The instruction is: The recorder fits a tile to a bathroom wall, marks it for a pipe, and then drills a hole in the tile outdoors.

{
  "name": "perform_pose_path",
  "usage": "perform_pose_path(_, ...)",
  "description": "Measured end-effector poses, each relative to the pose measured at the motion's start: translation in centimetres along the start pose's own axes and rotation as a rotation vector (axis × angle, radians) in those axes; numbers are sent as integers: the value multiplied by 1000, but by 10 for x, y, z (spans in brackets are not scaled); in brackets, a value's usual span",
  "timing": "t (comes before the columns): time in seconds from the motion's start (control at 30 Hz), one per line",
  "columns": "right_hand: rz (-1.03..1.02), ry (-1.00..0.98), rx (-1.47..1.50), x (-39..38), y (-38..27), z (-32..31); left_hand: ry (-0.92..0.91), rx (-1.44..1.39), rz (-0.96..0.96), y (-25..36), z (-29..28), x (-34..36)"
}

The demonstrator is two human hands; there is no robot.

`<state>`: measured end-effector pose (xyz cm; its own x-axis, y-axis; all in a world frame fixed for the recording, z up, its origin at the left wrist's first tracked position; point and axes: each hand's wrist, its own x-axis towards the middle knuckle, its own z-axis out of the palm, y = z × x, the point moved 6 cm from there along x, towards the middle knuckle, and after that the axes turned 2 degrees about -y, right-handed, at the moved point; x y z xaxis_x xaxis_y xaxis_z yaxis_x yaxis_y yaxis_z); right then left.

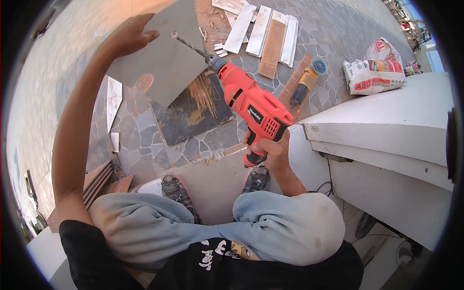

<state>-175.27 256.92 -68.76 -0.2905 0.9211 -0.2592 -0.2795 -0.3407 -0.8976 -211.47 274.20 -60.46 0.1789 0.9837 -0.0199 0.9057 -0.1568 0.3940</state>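
Note:
A red and black power drill (246, 99) points up and to the left, with my right hand (273, 147) closed round its handle. Its long drill bit (191, 47) ends at a small chipped spot near the upper part of a grey square tile (154, 72). My left hand (126, 37) grips the upper left edge of that tile, thumb on the near face; some fingertips are hidden. The tile is tilted. Partly under it lies a dark square slab (193, 126), bearing tan dust and a streaked brown patch.
White tile strips (240, 29) and a brown strip (272, 48) lie ahead on the stone-patterned floor. A yellow angle grinder (305, 84) rests on a brown piece. Printed bags (374, 72) stand by a white ledge (377, 116). Brown tiles (96, 181) are stacked at left.

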Motion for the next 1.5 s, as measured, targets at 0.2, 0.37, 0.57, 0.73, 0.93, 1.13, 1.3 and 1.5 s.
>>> perform_pose_path(0.2, -43, -32, -52, 13, 11, 8, 0, -10, -21, 9, -1, -5)
perform_pose_path(0.37, -8, -25, -31, 15, 17, 10, 7, -5, -15, 14, 0, -6)
perform_pose_path(0.57, -33, 39, -112, 16, 19, 8, 8, 19, -11, 18, -3, -7)
perform_pose_path(0.73, -52, 44, -134, 15, 22, 6, 12, 16, -18, 16, -2, -6)
perform_pose_path(0.93, -64, 46, -113, 17, 25, 9, -8, 33, -25, 17, -3, -7)
perform_pose_path(1.13, -53, 42, -46, 18, 33, 9, -9, 3, -25, 15, -3, -4)
perform_pose_path(1.3, -2, -12, 77, 15, 40, 16, -3, 12, -26, 14, -6, -6)
perform_pose_path(1.5, -109, 60, -38, 16, 28, 14, 7, 12, -13, 14, 0, -4)
